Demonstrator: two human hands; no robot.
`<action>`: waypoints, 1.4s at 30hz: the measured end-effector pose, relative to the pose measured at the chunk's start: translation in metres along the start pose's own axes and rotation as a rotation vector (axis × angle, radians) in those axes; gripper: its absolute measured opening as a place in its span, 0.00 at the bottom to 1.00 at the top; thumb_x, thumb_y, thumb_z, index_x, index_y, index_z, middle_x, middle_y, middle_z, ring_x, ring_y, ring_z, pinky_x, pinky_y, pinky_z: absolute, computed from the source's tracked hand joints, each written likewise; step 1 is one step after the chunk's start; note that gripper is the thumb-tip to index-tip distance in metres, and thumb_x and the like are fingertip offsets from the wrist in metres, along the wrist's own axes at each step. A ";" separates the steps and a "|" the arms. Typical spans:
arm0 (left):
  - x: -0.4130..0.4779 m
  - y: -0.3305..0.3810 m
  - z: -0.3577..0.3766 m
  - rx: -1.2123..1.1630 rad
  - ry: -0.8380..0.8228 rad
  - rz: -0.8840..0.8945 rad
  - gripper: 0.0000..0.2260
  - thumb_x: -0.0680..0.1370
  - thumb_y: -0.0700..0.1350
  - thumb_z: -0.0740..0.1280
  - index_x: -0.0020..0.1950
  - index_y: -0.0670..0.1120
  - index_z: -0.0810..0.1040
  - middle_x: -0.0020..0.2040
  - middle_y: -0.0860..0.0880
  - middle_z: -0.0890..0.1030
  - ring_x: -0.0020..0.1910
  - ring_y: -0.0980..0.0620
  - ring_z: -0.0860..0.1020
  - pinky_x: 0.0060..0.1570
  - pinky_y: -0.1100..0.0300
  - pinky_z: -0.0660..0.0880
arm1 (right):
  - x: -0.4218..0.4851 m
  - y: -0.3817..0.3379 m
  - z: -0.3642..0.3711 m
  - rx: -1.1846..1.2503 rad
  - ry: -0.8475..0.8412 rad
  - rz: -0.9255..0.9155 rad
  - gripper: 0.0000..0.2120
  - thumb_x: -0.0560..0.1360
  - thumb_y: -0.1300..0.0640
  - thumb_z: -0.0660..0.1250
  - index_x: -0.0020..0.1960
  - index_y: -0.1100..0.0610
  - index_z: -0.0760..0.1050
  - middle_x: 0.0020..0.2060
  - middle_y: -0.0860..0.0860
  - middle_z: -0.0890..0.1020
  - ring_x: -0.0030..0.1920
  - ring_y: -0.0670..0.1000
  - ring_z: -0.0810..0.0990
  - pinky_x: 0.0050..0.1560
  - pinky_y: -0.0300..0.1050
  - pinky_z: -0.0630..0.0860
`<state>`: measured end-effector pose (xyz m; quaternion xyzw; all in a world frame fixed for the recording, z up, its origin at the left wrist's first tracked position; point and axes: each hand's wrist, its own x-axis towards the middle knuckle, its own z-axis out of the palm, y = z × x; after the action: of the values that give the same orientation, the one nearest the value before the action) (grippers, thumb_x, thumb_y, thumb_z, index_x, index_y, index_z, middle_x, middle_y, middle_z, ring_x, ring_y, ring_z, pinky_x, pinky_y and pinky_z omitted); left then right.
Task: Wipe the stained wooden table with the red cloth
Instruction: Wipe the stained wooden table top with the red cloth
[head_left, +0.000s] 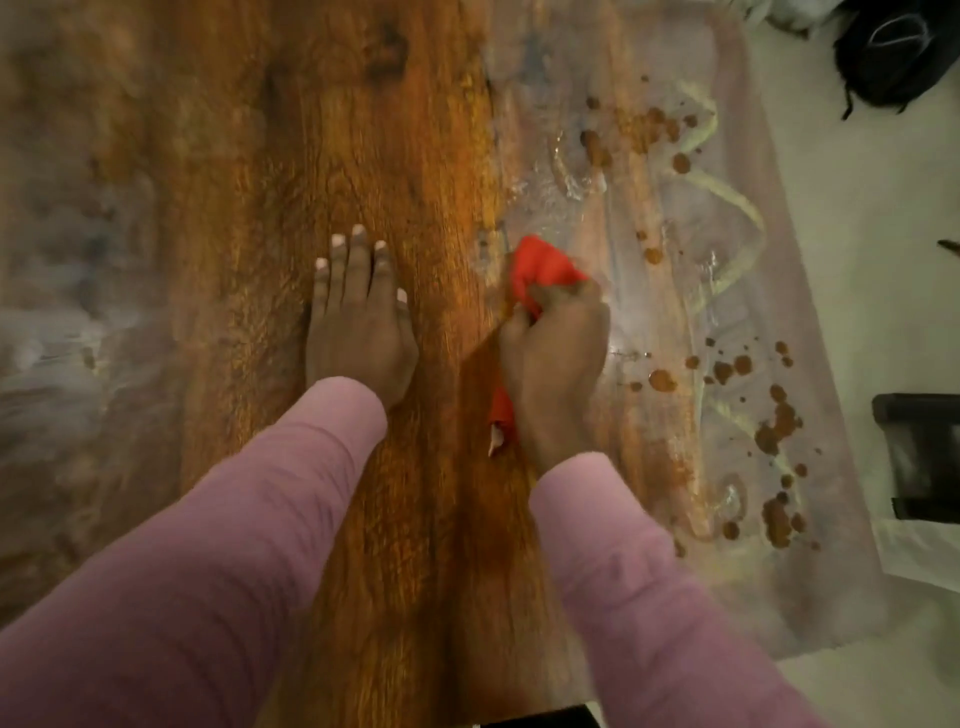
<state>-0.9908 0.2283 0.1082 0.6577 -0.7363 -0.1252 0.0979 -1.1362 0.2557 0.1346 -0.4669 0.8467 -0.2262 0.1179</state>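
So you've got the red cloth (540, 270) bunched up in your right hand (553, 353), fingers curled tight around it, pressed onto the wooden table (363, 130) just right of the middle. One corner of the cloth pokes out ahead of your knuckles and a bit trails back under your wrist. Your left hand (356, 317) is flat on the wood just beside it, palm down, fingers spread a little, holding nothing, looks like it's just bracing you.

Progress-wise, I'd say you're early to midway at best. The middle strip of the table reads as plain wood grain with no spots that I can see. But the right side has a wet, smeary sheen with pale curved streaks (737, 208), and there are loads of brown stain spots (662, 382) left: a cluster near the far right, a few mid-way just beyond your cloth hand, and a bigger scatter (776, 431) down near the right edge. None of those are touched by the cloth right now, so that whole side is what's left.

Hard to call: the left side of the table is hazy and blurred, so can't tell if it's wet, dirty or just glare. The near edge is hidden behind your pink sleeves (218, 545). There's dark stuff on the floor at right, cut off, can't make out what it is.
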 end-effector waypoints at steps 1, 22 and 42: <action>0.013 0.005 0.002 0.015 0.000 0.000 0.23 0.83 0.44 0.49 0.77 0.39 0.54 0.78 0.41 0.50 0.77 0.43 0.46 0.74 0.53 0.39 | -0.007 -0.010 0.007 0.022 -0.044 -0.079 0.11 0.71 0.59 0.66 0.51 0.55 0.82 0.52 0.55 0.76 0.53 0.57 0.74 0.53 0.49 0.75; 0.090 0.029 0.027 0.024 0.027 0.027 0.28 0.79 0.50 0.41 0.76 0.38 0.54 0.78 0.41 0.53 0.77 0.45 0.49 0.74 0.55 0.40 | 0.071 -0.019 0.019 0.068 -0.141 -0.299 0.11 0.73 0.60 0.65 0.52 0.56 0.82 0.51 0.54 0.76 0.52 0.55 0.74 0.50 0.49 0.76; 0.086 0.033 0.021 0.042 -0.015 0.017 0.25 0.81 0.47 0.43 0.77 0.39 0.53 0.78 0.43 0.52 0.77 0.47 0.47 0.74 0.55 0.40 | 0.167 -0.026 0.025 -0.011 0.077 0.025 0.09 0.73 0.59 0.63 0.46 0.58 0.81 0.52 0.55 0.76 0.54 0.57 0.76 0.45 0.42 0.71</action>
<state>-1.0389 0.1473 0.0967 0.6523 -0.7451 -0.1139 0.0795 -1.1960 0.0961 0.1281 -0.4479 0.8576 -0.2379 0.0855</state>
